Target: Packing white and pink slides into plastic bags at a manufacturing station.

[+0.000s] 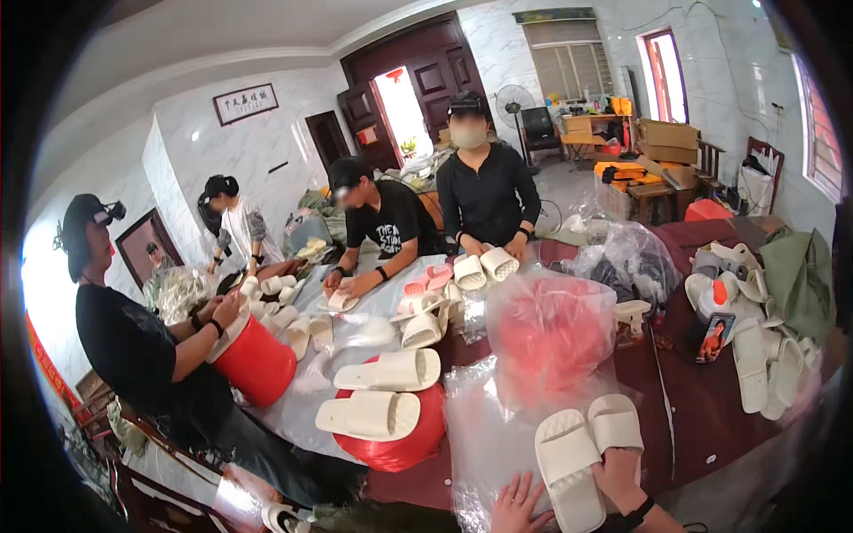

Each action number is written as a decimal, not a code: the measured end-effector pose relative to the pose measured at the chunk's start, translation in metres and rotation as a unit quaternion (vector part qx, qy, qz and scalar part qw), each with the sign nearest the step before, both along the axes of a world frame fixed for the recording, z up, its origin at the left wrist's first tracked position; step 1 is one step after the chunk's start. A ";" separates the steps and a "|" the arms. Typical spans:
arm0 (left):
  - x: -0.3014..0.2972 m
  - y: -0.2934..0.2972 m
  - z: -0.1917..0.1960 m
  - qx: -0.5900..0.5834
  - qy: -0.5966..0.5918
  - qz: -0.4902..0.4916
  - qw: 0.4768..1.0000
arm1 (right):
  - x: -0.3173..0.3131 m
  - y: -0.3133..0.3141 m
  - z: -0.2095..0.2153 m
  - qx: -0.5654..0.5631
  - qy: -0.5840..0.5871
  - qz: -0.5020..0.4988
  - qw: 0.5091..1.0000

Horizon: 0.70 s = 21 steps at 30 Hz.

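My left hand (518,504) lies with fingers spread on a clear plastic bag (484,444) at the near edge of the table. Beside it, a cream slipper (569,471) rests sole down with its toe pointing away from me. My right hand (619,475), with a black band at the wrist, is closed round the heel end of a second cream slipper (615,419); part of that slipper is hidden behind the fingers. Just beyond the pair stands a puffed clear plastic bag (551,329) with red material inside.
Two cream slippers (369,416) lie on a red bundle (418,444) to the left. A red bucket (258,369) stands farther left. More pale slippers (751,364) and a phone (715,338) are at the right. Co-workers (487,191) handle slippers across the table.
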<state>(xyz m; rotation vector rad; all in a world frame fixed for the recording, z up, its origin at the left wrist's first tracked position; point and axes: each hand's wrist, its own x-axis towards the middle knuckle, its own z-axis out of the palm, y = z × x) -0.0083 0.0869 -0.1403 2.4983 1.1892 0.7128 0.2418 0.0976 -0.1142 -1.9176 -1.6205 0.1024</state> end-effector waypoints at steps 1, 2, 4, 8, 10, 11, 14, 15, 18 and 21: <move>0.000 0.000 0.002 -0.011 -0.005 -0.002 1.000 | 0.000 0.000 -0.009 -0.020 -0.018 -0.016 1.000; 0.000 0.000 0.005 -0.023 -0.011 -0.003 1.000 | 0.000 0.001 -0.016 -0.039 -0.037 -0.032 0.998; -0.001 0.000 0.012 -0.026 0.000 -0.005 1.000 | -0.003 0.005 -0.009 -0.052 -0.030 -0.035 0.998; -0.001 -0.002 0.014 -0.017 -0.005 -0.001 1.000 | 0.001 0.013 0.014 -0.034 -0.019 -0.034 0.999; 0.001 -0.002 0.014 -0.009 -0.007 -0.001 1.000 | 0.009 0.019 0.023 -0.013 -0.016 -0.032 0.999; 0.001 -0.002 0.015 -0.012 -0.010 0.000 1.000 | 0.013 0.027 0.027 0.017 -0.028 -0.044 0.998; 0.002 -0.007 0.023 -0.010 -0.013 0.011 1.000 | 0.018 0.040 0.044 0.032 -0.018 -0.052 0.998; 0.003 -0.005 0.026 0.000 -0.010 0.018 1.000 | 0.017 0.044 0.052 -0.010 -0.003 -0.025 1.000; 0.001 -0.005 0.014 0.009 -0.034 0.026 0.999 | 0.017 0.043 0.042 -0.075 -0.070 0.015 0.995; 0.004 -0.004 0.014 0.004 -0.042 0.023 0.999 | 0.030 0.038 0.011 -0.019 -0.016 0.049 0.998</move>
